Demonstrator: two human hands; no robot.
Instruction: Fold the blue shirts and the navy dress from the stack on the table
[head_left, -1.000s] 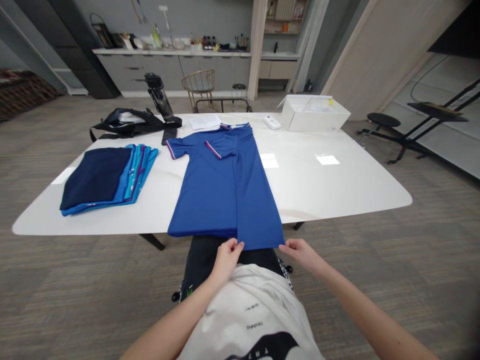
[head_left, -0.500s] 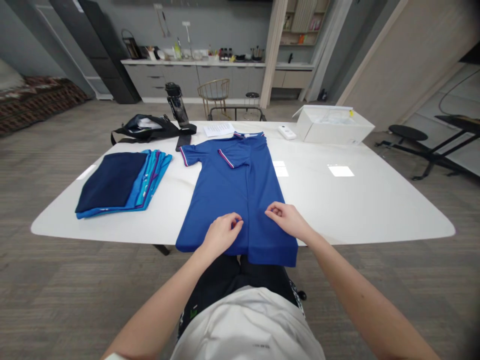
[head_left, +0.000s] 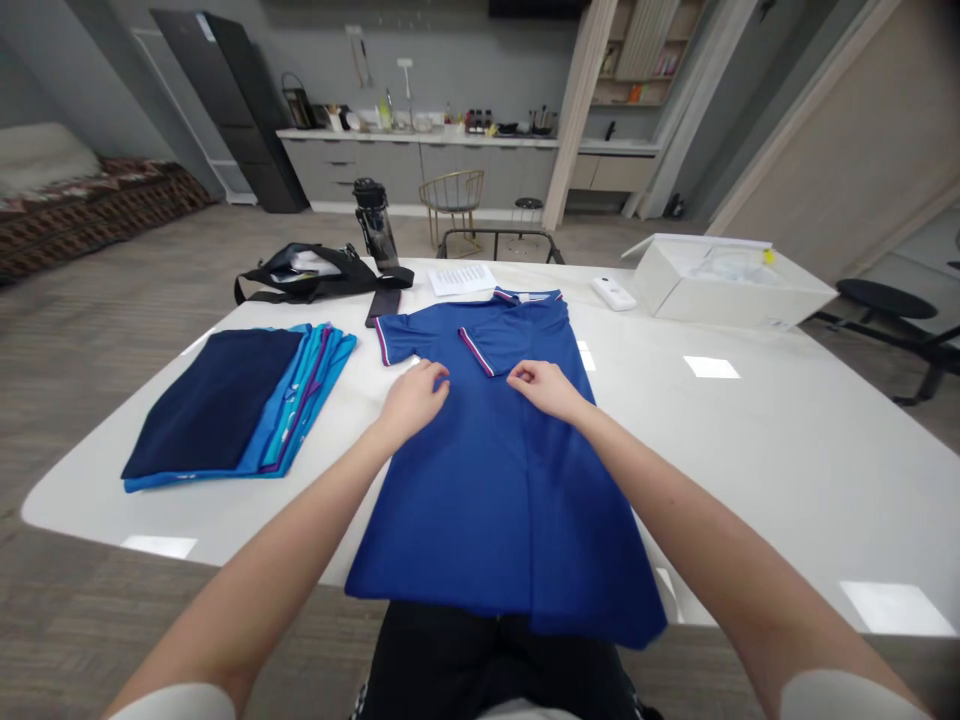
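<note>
A blue polo shirt point(head_left: 487, 490) lies flat on the white table point(head_left: 750, 450), collar away from me, its right side folded over the middle and its hem hanging off the near edge. My left hand point(head_left: 411, 400) rests on the shirt just below the left sleeve, fingers curled together on the fabric. My right hand point(head_left: 546, 388) sits on the folded part beside the striped sleeve cuff, its fingertips pinched on the cloth.
A stack of folded navy and turquoise shirts point(head_left: 232, 410) lies at the left. Behind the shirt are a black bag point(head_left: 315, 272), a bottle point(head_left: 375, 222), a dark phone point(head_left: 382, 305), a paper sheet point(head_left: 461, 278), a white remote point(head_left: 613, 293) and an open white box point(head_left: 727, 280).
Both hands have moved from the hem at the table's near edge up along the shirt to the sleeve area. My view has shifted closer over the table.
</note>
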